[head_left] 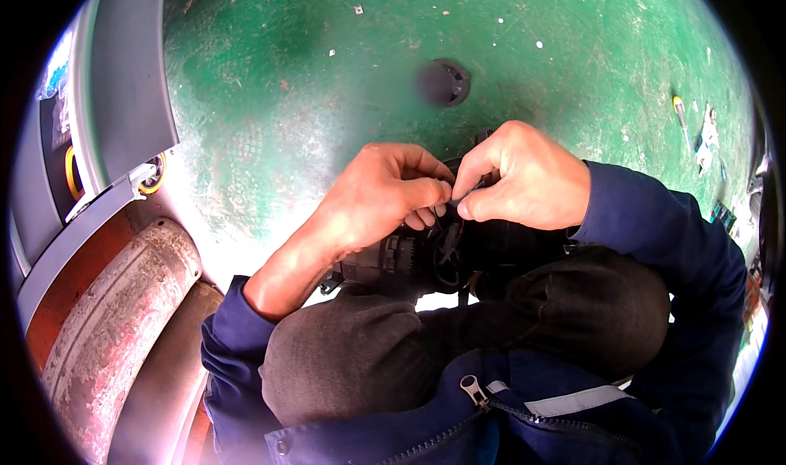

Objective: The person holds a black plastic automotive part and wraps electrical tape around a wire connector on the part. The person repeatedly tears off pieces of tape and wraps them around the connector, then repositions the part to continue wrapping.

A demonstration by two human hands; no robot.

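My left hand (383, 191) and my right hand (521, 177) meet fingertip to fingertip above a black machine part (393, 260) between my knees. Both are closed in a pinch. Something thin and dark, perhaps a wire, shows between the fingertips, but it is too small to name. Dark cables (448, 248) loop over the black part just below my fingers. Much of that part is hidden by my hands and legs.
A round black disc-like piece (449, 83) lies on the green floor (270, 72) ahead. Off to the right are a yellow-handled screwdriver (680, 115) and small scattered parts. On the left stand a grey panel (127, 64), a caster wheel (153, 173) and a worn metal cylinder (123, 326).
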